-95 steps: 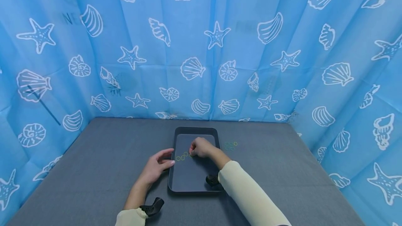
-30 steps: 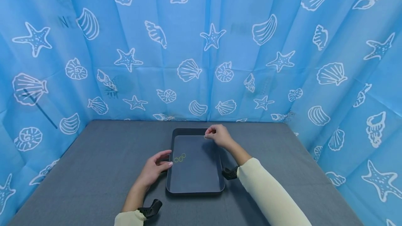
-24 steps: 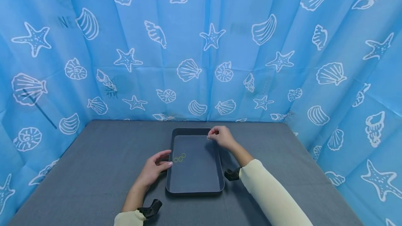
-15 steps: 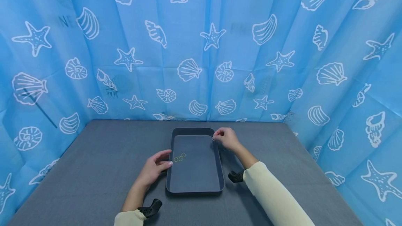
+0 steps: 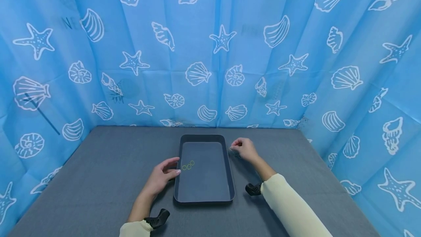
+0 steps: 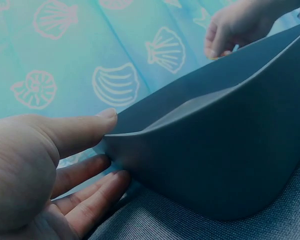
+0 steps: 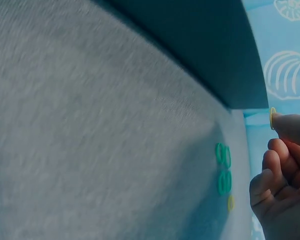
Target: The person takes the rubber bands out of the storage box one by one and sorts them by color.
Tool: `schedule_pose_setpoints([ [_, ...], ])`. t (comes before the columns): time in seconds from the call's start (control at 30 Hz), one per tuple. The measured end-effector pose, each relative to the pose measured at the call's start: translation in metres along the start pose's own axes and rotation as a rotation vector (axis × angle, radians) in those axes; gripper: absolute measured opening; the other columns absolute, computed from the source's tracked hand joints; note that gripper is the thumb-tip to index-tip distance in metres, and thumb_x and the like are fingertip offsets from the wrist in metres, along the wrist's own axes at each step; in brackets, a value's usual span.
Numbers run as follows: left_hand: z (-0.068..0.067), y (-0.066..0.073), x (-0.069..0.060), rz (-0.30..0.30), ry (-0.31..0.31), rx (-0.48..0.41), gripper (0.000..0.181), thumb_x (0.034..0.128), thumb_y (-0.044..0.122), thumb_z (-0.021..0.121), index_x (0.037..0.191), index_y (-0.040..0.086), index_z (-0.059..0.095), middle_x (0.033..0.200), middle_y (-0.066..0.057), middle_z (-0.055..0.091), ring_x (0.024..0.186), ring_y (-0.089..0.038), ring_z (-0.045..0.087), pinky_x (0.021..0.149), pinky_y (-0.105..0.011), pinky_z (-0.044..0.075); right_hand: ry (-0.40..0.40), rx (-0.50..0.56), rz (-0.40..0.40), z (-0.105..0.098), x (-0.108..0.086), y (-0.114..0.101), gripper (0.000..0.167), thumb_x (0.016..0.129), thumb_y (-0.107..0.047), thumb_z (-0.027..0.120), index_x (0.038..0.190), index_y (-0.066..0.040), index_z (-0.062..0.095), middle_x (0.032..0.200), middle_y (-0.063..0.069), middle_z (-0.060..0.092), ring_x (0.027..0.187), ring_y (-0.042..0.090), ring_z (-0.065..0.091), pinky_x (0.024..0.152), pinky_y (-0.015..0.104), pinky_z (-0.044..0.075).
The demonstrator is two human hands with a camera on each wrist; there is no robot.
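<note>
Ring (image 7: pixel 271 120) barely discernible in head view, pinched by right hand (image 5: pixel 245 150), left hand (image 5: pixel 159 175) spread, touching tray (image 5: pixel 207 189).

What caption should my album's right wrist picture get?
A right hand pinches a yellow ring near the dark tray, while green rings and a second yellow ring lie on gray cloth.

On the blue curtain (image 5: pixel 204 50) before me, toward the upper left, I can read a faint dark N (image 5: pixel 65 23), followed by what looks like an E. Another pale smudge of lettering (image 5: pixel 250 29), right of centre, I cannot read.
</note>
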State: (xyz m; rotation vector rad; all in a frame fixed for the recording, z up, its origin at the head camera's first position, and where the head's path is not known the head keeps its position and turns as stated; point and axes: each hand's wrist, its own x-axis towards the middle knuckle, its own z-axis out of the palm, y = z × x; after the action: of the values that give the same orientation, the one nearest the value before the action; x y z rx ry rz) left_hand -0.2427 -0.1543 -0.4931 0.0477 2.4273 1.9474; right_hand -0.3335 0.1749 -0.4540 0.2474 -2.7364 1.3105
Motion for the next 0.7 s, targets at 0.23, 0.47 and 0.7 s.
schedule_pose_setpoints([
  [0.23,-0.001,0.000,-0.001,0.003,-0.006,-0.003,0.045,0.0914,0.010,0.068,0.135,0.011,0.057,0.134,-0.016,0.055,0.105,-0.026,0.062,0.092,-0.046,0.050,0.009,-0.037,0.032,-0.004,-0.003,0.012,0.008,0.089,-0.003,0.068,0.083,0.000,0.066,0.078,0.006,0.063,0.068,0.017,0.053,0.060,0.030,0.044],
  [0.47,-0.002,0.000,0.000,0.006,-0.009,-0.008,0.045,0.0915,0.010,0.068,0.135,0.011,0.057,0.134,-0.015,0.055,0.105,-0.026,0.062,0.091,-0.045,0.050,0.022,-0.089,0.073,-0.009,-0.007,0.021,0.009,0.088,-0.002,0.069,0.080,0.000,0.066,0.076,0.005,0.063,0.066,0.017,0.053,0.060,0.032,0.044],
  [0.7,-0.001,-0.002,0.000,0.017,0.000,-0.003,0.043,0.0913,0.010,0.068,0.133,0.012,0.058,0.132,-0.015,0.056,0.104,-0.025,0.063,0.090,-0.045,0.051,0.041,-0.105,0.174,-0.012,-0.012,0.029,0.012,0.089,-0.004,0.067,0.078,-0.001,0.065,0.072,0.004,0.062,0.055,0.014,0.050,0.049,0.029,0.042],
])
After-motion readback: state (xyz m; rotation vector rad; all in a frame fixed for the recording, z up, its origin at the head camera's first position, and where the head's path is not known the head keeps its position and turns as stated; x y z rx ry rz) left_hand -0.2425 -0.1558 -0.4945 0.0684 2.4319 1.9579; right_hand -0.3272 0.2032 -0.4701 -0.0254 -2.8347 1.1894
